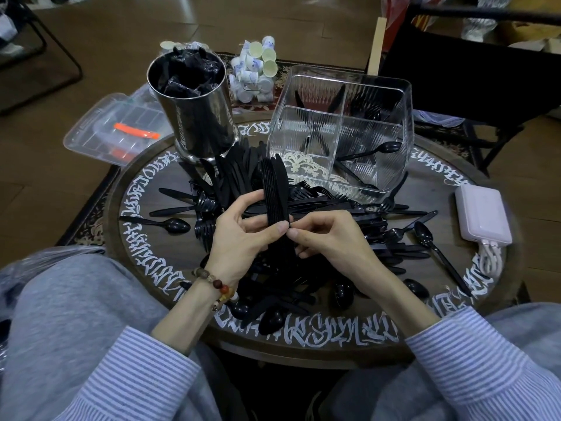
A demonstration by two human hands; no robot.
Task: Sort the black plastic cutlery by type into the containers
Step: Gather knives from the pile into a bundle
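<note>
Knives (274, 189) are bunched in the left hand (243, 235) with the right hand (326, 238) pinching their handles, but the clear divided container (343, 129) holds just a few pieces and most cutlery's heaped on the worktop (455, 305).

My sleeves (145, 357) are blue-and-white striped. The black knives (274, 189) match the black cutlery pile (318, 208). White script rings the dark brown table (145, 189); upper left, an orange strip (136, 131).
</note>
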